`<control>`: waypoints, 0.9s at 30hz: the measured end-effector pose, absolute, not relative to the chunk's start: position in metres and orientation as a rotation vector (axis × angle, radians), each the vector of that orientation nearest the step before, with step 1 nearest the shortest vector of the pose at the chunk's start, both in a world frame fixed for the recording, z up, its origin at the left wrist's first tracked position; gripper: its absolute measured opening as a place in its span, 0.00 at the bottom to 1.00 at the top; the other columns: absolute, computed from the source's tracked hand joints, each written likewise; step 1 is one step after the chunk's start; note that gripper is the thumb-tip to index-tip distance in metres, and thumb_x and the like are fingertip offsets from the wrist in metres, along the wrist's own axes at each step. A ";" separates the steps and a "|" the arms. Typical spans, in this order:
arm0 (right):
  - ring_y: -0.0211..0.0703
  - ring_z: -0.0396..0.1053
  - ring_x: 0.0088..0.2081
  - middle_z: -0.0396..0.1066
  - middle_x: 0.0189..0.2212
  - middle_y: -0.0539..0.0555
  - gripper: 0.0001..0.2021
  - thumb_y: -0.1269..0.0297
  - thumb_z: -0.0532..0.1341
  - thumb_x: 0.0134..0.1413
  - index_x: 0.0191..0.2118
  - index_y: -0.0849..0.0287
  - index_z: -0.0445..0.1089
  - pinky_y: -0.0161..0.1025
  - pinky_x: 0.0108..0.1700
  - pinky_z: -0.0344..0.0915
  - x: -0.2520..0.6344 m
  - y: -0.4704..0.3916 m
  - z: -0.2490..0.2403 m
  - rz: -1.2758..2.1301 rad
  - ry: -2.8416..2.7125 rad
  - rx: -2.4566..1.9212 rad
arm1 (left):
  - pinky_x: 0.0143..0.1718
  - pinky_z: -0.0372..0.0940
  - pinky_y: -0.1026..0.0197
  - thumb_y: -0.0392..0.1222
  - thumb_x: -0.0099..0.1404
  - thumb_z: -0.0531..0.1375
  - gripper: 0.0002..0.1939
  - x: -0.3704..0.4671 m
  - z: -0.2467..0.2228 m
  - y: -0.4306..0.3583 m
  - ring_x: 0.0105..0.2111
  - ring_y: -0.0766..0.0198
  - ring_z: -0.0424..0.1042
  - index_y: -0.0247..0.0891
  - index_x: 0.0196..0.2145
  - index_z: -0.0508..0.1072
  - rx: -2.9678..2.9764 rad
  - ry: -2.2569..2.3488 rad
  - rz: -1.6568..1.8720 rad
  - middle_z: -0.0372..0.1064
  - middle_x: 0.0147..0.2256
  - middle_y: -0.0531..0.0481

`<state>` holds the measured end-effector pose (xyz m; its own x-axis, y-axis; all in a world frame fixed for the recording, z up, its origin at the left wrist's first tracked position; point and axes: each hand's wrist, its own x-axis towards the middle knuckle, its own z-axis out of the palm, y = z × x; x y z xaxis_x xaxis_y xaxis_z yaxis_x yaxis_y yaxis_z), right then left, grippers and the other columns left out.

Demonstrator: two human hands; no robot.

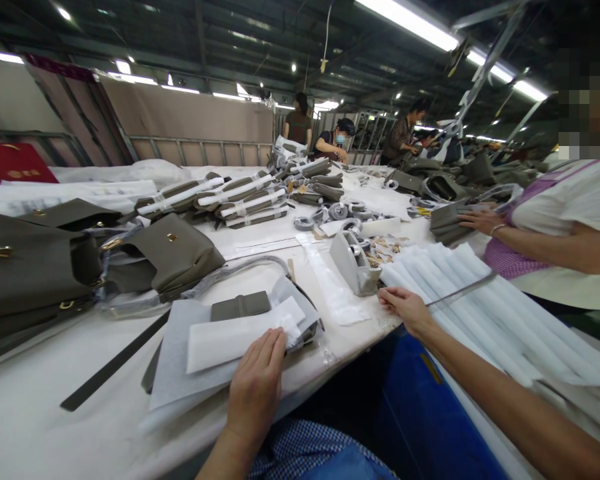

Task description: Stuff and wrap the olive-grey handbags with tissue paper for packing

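My left hand lies flat with fingers stretched out, on a strip of white foam. Under the strip are pale wrapping sheets and a grey-brown bag, mostly hidden; its flap piece shows above the foam. A dark strap sticks out to the left. At the table's edge my right hand is closed in a pinch at the front end of a grey tape dispenser. Whatever is between those fingertips is too small to make out.
Grey-brown handbags stand at left. Behind lie wrapped bag pieces and tape rolls. White foam sheets are stacked at right, above a blue bin. A co-worker's hand rests on a bag; other people work farther back.
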<state>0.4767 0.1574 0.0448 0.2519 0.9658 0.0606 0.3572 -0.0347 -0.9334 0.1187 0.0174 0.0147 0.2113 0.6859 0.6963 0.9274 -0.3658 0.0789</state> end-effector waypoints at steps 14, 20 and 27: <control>0.40 0.73 0.35 0.76 0.34 0.53 0.07 0.62 0.58 0.64 0.41 0.56 0.74 0.35 0.38 0.63 0.415 0.094 0.124 0.093 -2.764 -0.801 | 0.55 0.67 0.53 0.28 0.64 0.58 0.21 0.116 0.020 0.015 0.52 0.53 0.71 0.34 0.55 0.69 -2.234 -1.591 -0.924 0.72 0.53 0.43; 0.40 0.69 0.30 0.72 0.28 0.51 0.13 0.55 0.57 0.64 0.34 0.57 0.71 0.37 0.32 0.55 0.335 0.106 0.141 -0.008 -2.997 -0.391 | 0.55 0.67 0.54 0.30 0.64 0.60 0.22 0.118 0.025 0.014 0.51 0.54 0.72 0.33 0.55 0.67 -2.230 -1.668 -0.907 0.73 0.51 0.43; 0.40 0.68 0.29 0.71 0.27 0.51 0.13 0.54 0.61 0.60 0.30 0.58 0.68 0.37 0.28 0.49 0.286 0.139 0.146 -0.083 -3.233 -0.107 | 0.56 0.66 0.56 0.32 0.66 0.59 0.20 0.120 0.019 0.015 0.51 0.56 0.72 0.34 0.55 0.67 -2.199 -1.674 -0.967 0.73 0.51 0.44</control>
<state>0.2858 0.1395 0.1461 -0.9934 0.0685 -0.0922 0.0636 0.9965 0.0545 0.1201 0.0155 0.0188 0.1379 0.7789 0.6118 0.9190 -0.3310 0.2143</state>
